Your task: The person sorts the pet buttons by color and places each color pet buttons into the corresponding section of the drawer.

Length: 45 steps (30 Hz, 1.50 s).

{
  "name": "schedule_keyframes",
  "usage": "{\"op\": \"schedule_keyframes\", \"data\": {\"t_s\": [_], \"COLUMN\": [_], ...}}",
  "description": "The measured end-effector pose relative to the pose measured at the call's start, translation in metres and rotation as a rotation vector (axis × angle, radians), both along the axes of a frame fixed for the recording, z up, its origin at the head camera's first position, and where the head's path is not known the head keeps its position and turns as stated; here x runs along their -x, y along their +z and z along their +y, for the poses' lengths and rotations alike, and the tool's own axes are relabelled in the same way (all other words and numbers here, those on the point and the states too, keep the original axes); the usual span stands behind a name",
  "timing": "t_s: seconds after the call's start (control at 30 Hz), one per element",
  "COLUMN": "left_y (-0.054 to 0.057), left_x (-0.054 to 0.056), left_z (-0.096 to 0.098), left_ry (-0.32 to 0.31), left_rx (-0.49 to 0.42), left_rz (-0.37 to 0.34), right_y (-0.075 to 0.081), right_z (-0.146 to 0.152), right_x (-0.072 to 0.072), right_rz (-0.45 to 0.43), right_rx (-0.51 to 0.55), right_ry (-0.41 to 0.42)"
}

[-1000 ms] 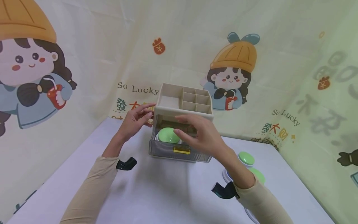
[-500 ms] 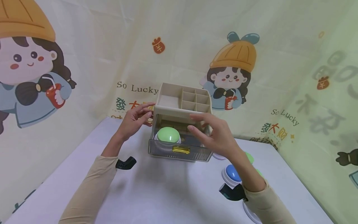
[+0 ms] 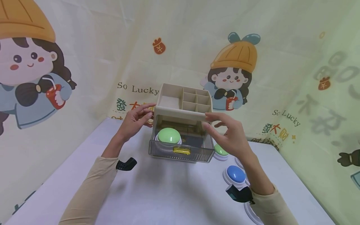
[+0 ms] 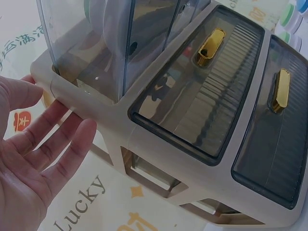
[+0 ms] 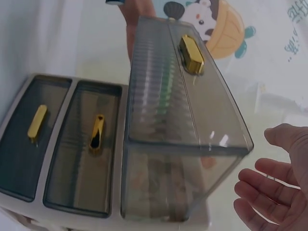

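A beige desk organizer point(image 3: 180, 113) with a divided top stands on the white table. Its smoky clear top drawer point(image 3: 161, 151) is pulled out, and a green dome push button point(image 3: 168, 135) with a white rim lies in the drawer's left part. My left hand point(image 3: 134, 122) rests its fingers at the organizer's upper left side; in the left wrist view, the fingertips meet the beige frame point(image 4: 103, 115). By the drawer's right side is my right hand point(image 3: 232, 136), with nothing held. The right wrist view has that hand point(image 5: 276, 187) apart from the drawer, fingers loosely bent.
Right of the organizer on the table are another green button point(image 3: 220, 151) and a blue button point(image 3: 235, 174). A white round base point(image 3: 251, 212) shows partly beside the right sleeve. Two closed lower drawers with gold handles point(image 4: 211, 47) appear in the left wrist view. Printed cloth hangs behind.
My right hand has moved rightward from over the drawer to its right side, uncovering the drawer's inside and the buttons on the table. The left hand stays in place.
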<state>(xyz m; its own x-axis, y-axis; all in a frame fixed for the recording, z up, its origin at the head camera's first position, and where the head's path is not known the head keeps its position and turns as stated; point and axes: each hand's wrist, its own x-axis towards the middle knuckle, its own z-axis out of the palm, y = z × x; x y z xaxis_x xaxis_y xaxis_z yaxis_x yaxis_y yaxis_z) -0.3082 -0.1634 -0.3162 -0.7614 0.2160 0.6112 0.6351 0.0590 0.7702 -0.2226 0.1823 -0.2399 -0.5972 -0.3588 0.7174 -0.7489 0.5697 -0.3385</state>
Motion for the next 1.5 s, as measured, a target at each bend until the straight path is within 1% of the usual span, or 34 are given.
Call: {"op": "schedule_keyframes", "data": {"t_s": [0.1, 0.27, 0.47, 0.83, 0.97, 1.17, 1.5], "left_y": [0.0, 0.0, 0.001, 0.0, 0.001, 0.002, 0.003], "left_x": [0.0, 0.0, -0.001, -0.002, -0.002, -0.002, -0.002], "left_z": [0.0, 0.0, 0.0, 0.0, 0.0, -0.001, 0.0], "left_ry": [0.003, 0.007, 0.008, 0.006, 0.013, -0.001, -0.007], "left_rx": [0.005, 0.012, 0.005, 0.007, 0.013, 0.011, 0.003], "left_rz": [0.003, 0.004, -0.003, -0.001, -0.003, -0.019, -0.027], "right_y": [-0.002, -0.005, -0.012, -0.032, -0.039, -0.05, -0.062], "right_z": [0.008, 0.02, 0.037, 0.07, 0.08, 0.095, 0.111], "right_x": [0.002, 0.008, 0.021, 0.051, 0.058, 0.068, 0.075], "right_rz": [0.008, -0.007, -0.047, -0.192, -0.259, -0.329, -0.471], "right_rx": [0.014, 0.036, 0.043, 0.049, 0.057, 0.043, 0.021], "right_ry": [-0.034, -0.087, -0.161, -0.297, -0.321, -0.358, -0.395]}}
